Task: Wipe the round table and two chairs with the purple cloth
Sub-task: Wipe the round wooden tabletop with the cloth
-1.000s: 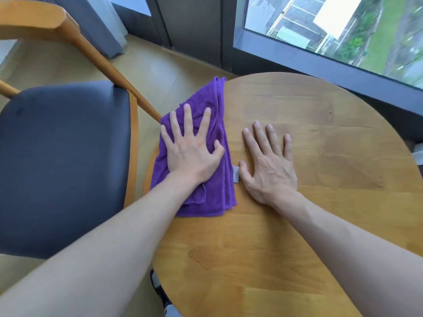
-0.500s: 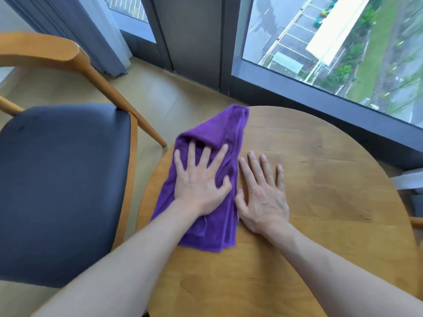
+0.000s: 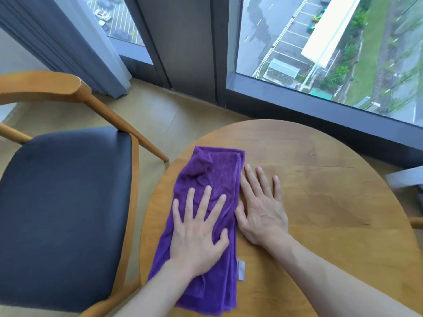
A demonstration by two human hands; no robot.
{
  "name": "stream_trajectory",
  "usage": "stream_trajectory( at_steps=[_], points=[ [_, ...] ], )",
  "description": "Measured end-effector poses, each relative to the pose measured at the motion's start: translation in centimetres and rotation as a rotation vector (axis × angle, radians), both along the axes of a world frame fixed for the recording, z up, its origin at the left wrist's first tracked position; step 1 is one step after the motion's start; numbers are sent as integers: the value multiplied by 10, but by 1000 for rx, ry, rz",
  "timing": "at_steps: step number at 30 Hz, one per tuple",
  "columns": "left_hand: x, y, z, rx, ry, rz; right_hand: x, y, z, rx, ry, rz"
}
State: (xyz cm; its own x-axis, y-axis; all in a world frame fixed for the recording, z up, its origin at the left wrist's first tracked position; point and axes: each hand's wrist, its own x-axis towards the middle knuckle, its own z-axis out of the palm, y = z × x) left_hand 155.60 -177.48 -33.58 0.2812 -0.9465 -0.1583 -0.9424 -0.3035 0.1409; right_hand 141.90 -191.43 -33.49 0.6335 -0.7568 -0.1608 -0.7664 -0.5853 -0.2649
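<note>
The purple cloth (image 3: 212,175) lies folded lengthwise on the left part of the round wooden table (image 3: 332,202). My left hand (image 3: 199,229) presses flat on the cloth with fingers spread. My right hand (image 3: 261,207) lies flat on the bare wood, its thumb side against the cloth's right edge. A white label shows at the cloth's near right edge. To the left of the table stands a wooden chair (image 3: 64,213) with a dark grey seat. At the right edge of the view a wooden bit of what may be another chair (image 3: 416,223) sticks in.
A floor-to-ceiling window (image 3: 320,42) with a dark frame runs behind the table. A grey curtain (image 3: 57,35) hangs at the back left. A white object (image 3: 405,177) sits past the table's right rim. Wooden floor shows between chair and window.
The view has tilted up, so table and chair sit lower in the frame. My left hand has slid back along the cloth toward me. The cloth's far end now lies flat on the table.
</note>
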Motion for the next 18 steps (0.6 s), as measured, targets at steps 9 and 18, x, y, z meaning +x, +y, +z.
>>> stream_trajectory(
  at_steps=[9,18],
  points=[
    [40,-120,-1,59,-7,-42,0,0,-1,-12,-8,-19],
    [-1,6,-1,-7,-13,-110,-1,-1,-2,-28,-18,-17]
  ],
)
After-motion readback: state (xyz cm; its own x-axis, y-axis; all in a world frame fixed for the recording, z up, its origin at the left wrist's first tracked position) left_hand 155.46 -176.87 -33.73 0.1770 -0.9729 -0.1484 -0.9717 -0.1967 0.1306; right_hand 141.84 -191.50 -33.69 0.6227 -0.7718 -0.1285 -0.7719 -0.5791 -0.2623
